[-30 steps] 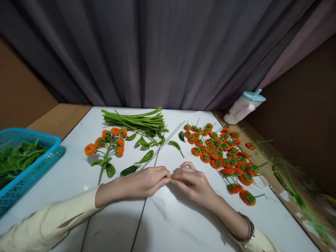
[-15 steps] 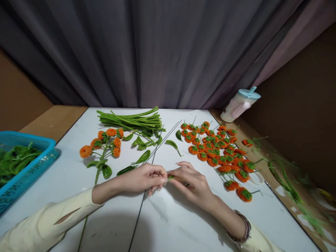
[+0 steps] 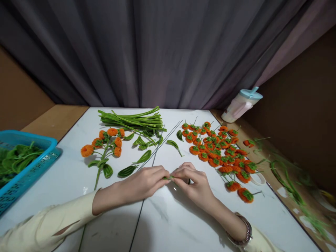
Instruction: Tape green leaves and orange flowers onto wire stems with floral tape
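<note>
My left hand (image 3: 149,182) and my right hand (image 3: 195,183) meet over the middle of the white table (image 3: 168,224). Both pinch a small green pipe-cleaner piece (image 3: 168,178), mostly covered by the fingers. Left of them lies a green stem (image 3: 98,176) bearing leaves and several orange pipe-cleaner persimmons (image 3: 87,151). Loose pipe-cleaner leaves (image 3: 127,171) rest just beyond my left hand. To the right spreads a pile of orange persimmons with green caps (image 3: 214,153) and thin stalks.
A bundle of green pipe cleaners (image 3: 131,121) lies at the back, near thin dark wires (image 3: 168,136). At far left stands a blue basket (image 3: 48,154) of green leaves. A lidded cup (image 3: 239,106) stands back right. A white ring (image 3: 259,179) lies beside the persimmons.
My left hand has turned, so its back now faces up and its fingers are closer together. Both hands still pinch the small green piece at nearly the same spot.
</note>
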The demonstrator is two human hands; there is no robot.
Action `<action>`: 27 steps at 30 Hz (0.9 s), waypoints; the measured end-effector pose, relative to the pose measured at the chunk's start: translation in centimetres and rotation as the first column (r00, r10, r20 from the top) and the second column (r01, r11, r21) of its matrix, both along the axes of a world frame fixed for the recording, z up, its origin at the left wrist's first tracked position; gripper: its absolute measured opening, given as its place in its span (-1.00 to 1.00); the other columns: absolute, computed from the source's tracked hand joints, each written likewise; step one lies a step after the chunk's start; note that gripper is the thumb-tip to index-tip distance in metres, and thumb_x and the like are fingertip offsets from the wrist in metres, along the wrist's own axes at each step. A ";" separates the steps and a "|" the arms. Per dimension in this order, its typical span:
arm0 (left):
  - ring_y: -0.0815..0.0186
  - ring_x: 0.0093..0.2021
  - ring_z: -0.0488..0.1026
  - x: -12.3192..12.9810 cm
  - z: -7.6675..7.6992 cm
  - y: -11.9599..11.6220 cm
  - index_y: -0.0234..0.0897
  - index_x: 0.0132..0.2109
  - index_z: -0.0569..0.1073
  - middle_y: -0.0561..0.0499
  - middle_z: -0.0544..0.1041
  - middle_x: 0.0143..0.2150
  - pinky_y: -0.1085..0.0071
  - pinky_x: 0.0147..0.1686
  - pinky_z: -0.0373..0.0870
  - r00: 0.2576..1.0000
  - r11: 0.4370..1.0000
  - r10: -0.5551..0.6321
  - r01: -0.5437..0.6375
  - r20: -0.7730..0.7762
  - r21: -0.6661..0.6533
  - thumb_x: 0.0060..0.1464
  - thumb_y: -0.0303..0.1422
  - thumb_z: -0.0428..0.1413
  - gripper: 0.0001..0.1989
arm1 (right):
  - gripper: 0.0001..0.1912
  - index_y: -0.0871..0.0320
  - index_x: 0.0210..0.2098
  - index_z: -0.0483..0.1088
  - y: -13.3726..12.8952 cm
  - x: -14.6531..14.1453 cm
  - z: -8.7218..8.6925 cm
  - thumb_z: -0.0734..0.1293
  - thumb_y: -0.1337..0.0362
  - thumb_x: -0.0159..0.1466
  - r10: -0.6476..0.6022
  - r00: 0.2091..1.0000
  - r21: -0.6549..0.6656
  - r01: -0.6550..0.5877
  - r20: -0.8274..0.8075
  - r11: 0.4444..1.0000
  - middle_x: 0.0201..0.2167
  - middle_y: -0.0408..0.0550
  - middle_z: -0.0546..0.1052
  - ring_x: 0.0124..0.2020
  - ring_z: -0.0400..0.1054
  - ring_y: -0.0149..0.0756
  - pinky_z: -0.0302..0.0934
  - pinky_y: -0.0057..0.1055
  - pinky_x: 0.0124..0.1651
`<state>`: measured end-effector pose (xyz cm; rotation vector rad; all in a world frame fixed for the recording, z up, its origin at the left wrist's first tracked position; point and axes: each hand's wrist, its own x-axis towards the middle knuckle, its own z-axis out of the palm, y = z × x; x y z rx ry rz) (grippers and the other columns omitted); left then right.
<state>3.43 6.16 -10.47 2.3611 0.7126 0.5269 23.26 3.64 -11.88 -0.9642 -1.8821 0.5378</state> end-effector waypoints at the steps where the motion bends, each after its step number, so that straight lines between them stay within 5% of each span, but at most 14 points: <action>1: 0.30 -0.30 0.41 0.0 0.0 -0.1 -0.33 -0.17 0.39 -0.09 0.48 -0.28 0.42 -0.27 0.33 1.000 0.999 -0.020 0.020 -0.001 0.050 0.28 -0.39 -0.11 -0.80 | -0.86 0.10 -0.43 0.42 0.0 0.0 0.1 0.31 0.43 0.23 0.013 1.000 0.027 -0.014 0.010 1.000 -0.52 -0.12 0.56 -0.53 0.40 -0.34 0.30 -0.26 -0.28; 4: 0.27 -0.29 0.43 0.1 0.2 -0.1 -0.36 -0.19 0.42 -0.12 0.50 -0.29 0.39 -0.26 0.35 1.000 0.998 -0.015 0.013 0.026 0.062 0.27 -0.42 -0.13 -0.77 | -0.85 0.12 -0.35 0.41 -0.2 0.0 0.5 0.27 0.49 0.24 0.018 0.998 0.163 -0.027 0.055 0.986 -0.47 -0.08 0.58 -0.49 0.45 -0.34 0.29 -0.25 -0.26; 7: 0.36 -0.45 0.41 0.3 0.7 0.1 -0.34 -0.27 0.43 -0.01 0.47 -0.43 0.46 -0.41 0.36 0.991 0.952 0.100 -0.069 0.090 -0.299 0.22 -0.40 -0.05 -0.82 | -0.80 0.19 -0.21 0.40 -0.4 0.3 0.6 0.25 0.54 0.24 -0.037 0.981 0.391 -0.042 0.192 0.919 -0.40 0.00 0.61 -0.38 0.51 -0.28 0.29 -0.26 -0.26; 11: 0.47 -0.64 0.31 0.6 1.2 0.4 -0.33 -0.33 0.40 0.09 0.43 -0.56 0.57 -0.66 0.25 0.971 0.595 0.198 -0.009 0.135 -0.804 0.12 -0.33 0.07 -0.86 | -0.79 0.25 -0.15 0.41 -0.7 1.3 0.3 0.18 0.51 0.31 -0.139 0.904 0.653 -0.180 0.405 0.736 -0.27 0.09 0.63 -0.09 0.49 -0.22 0.34 -0.31 -0.19; 16: 0.51 -0.67 0.28 0.4 1.0 0.9 -0.39 -0.42 0.42 0.10 0.39 -0.62 0.62 -0.70 0.23 0.961 0.204 0.218 0.125 0.170 -0.971 -0.03 -0.30 0.20 -0.79 | -0.68 0.23 -0.28 0.46 -0.6 2.0 -0.2 0.09 0.49 0.35 -0.237 0.838 0.772 -0.292 0.491 0.564 -0.19 0.10 0.61 0.03 0.41 -0.19 0.39 -0.35 -0.18; 19: 0.54 -0.68 0.24 0.4 0.9 1.0 -0.39 -0.47 0.40 0.12 0.36 -0.63 0.64 -0.71 0.19 0.962 0.070 0.234 0.131 0.144 -0.989 -0.09 -0.31 0.24 -0.77 | -0.72 0.27 -0.30 0.47 -0.5 2.0 -0.1 0.13 0.50 0.33 -0.240 0.826 0.776 -0.323 0.511 0.541 -0.18 0.14 0.60 0.02 0.42 -0.17 0.39 -0.35 -0.17; 22: 0.53 -0.66 0.25 0.5 1.1 0.8 -0.38 -0.45 0.39 0.12 0.37 -0.61 0.61 -0.66 0.23 0.957 0.152 0.237 0.135 0.169 -0.979 -0.05 -0.28 0.22 -0.76 | -0.72 0.31 -0.26 0.46 -0.5 1.9 0.1 0.12 0.51 0.34 -0.204 0.857 0.761 -0.282 0.474 0.584 -0.21 0.14 0.61 0.02 0.42 -0.18 0.39 -0.33 -0.19; 27: 0.46 -0.56 0.36 0.5 1.7 0.0 -0.33 -0.28 0.35 0.09 0.41 -0.47 0.53 -0.55 0.33 0.963 0.589 0.193 0.040 0.188 -0.807 0.17 -0.31 0.02 -0.85 | -0.85 0.39 -0.22 0.43 -0.8 1.8 0.6 0.24 0.53 0.28 -0.160 0.878 0.672 -0.217 0.452 0.708 -0.25 0.15 0.62 -0.06 0.47 -0.19 0.32 -0.32 -0.17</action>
